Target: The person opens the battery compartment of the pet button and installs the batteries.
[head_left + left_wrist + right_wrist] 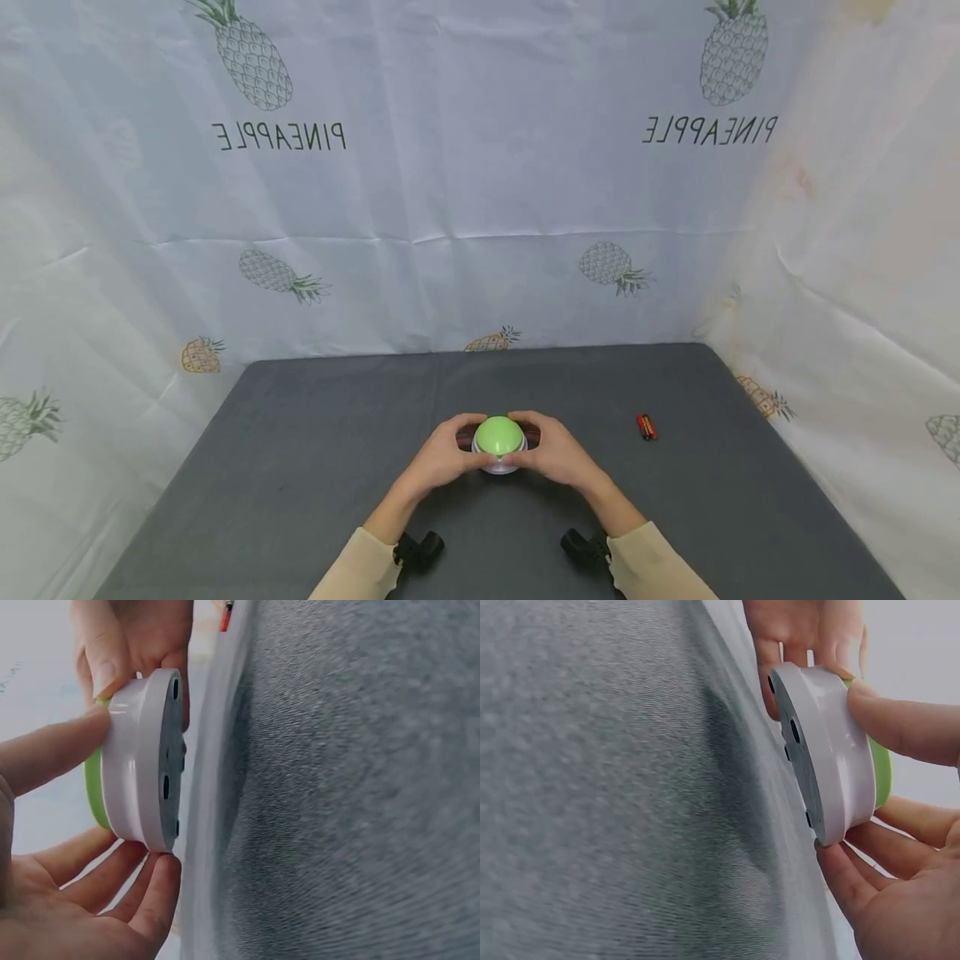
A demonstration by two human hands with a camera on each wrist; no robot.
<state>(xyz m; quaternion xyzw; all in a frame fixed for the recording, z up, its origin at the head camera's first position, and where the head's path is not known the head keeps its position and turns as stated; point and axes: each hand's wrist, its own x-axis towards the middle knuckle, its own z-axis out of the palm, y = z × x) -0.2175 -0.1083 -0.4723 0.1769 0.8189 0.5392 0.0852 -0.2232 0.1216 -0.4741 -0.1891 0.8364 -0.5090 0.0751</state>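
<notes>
Right now I have the button, a green dome on a white base, held between my left hand and right hand, fingers curled around its rim from both sides. The wrist views show its base lifted just off the grey mat. Two batteries lie well off to the right of my right hand. I judge this the turning-over step; next, I need a steady two-sided grip while tilting it.

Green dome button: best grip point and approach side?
Likely the white base wall of the green dome button, pinched from its left and right sides, as the left hand and right hand do now. The wall is straight and the underside flat; the domed top looks too rounded to grip.
</notes>
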